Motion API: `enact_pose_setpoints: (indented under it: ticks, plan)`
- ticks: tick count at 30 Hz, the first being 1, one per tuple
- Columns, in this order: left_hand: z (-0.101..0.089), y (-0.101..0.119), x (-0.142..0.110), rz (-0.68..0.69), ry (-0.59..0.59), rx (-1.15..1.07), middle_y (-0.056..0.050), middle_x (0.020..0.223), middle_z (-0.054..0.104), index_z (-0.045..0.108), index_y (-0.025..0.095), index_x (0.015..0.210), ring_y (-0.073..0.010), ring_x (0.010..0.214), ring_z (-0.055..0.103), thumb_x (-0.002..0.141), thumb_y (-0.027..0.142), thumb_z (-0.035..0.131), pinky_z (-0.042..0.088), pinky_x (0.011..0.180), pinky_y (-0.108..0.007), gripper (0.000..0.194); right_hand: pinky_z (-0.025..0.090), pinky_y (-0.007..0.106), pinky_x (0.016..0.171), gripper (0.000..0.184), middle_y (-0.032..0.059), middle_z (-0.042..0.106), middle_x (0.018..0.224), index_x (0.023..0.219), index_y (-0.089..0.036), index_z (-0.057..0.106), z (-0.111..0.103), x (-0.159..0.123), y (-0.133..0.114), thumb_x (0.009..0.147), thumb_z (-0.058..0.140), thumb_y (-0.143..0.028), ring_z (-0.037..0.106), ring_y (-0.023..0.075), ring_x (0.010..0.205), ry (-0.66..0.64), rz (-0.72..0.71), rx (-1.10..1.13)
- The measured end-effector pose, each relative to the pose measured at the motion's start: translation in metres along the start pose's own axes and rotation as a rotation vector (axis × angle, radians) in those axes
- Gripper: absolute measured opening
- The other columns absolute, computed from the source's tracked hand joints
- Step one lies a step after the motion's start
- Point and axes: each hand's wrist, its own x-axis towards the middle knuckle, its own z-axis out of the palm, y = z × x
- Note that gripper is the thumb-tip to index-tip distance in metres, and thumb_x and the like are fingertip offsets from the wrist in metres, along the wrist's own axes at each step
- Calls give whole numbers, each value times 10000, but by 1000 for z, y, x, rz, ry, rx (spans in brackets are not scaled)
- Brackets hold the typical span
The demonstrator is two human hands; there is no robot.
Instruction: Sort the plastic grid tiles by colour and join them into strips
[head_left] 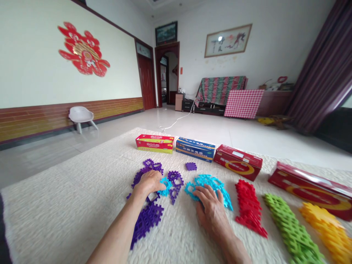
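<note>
My left hand (150, 183) is closed on a light blue interlocking plastic piece (165, 187), held at the thumb and fingertips. Purple interlocking pieces (147, 220) lie loosely around and under that hand, with a few more just to its right. My right hand (210, 201) rests palm down, fingers somewhat apart, over a group of light blue pieces (207, 179), partly hiding them. One purple square piece (190, 166) lies by itself beyond and between the two hands.
Red pieces (249, 205), green pieces (291, 223) and yellow pieces (326, 227) lie in rows on the pale rug (82, 198). Behind them stand a red-and-yellow box (154, 145), a blue box (195, 149) and two dark red boxes (238, 162).
</note>
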Motion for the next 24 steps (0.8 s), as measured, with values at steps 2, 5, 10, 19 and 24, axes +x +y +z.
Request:
enact_pose_setpoints:
  ticks: [2,5,10,19,24]
  plan:
    - [7,-2,4,21,6,35,-95,938,741,729,192,854,-238,972,663,701,255,604,480,844,-293,207,258,576,1026,415,33,628,1259,1147,-294,630,0,0,-1,828,446,-104,459,296,1256,-8,11,3]
    - [14,-2,8,2,31,44,-101,1015,730,714,196,945,-219,1033,648,735,157,545,473,882,-289,272,248,584,1031,410,38,625,1262,1145,-291,631,0,0,-1,824,454,-109,455,296,1259,-17,25,12]
    - [16,9,6,-31,33,29,-139,985,730,711,186,917,-261,991,669,767,118,499,501,824,-342,269,265,581,1023,406,47,632,1245,1137,-284,631,-1,0,-1,822,448,-105,469,291,1245,-10,8,16]
    - [8,10,6,-66,76,-59,-125,1060,721,703,194,1026,-244,1019,657,782,144,513,482,842,-314,314,249,589,1037,412,36,646,1217,1098,-281,644,-2,1,-2,790,456,-82,466,302,1242,22,34,31]
    - [-14,5,-2,-31,160,-203,-50,888,742,714,225,1001,-208,904,675,743,196,553,475,787,-265,305,224,578,1056,410,28,662,1174,1026,-274,655,-3,0,-1,747,448,-57,467,288,1236,41,52,48]
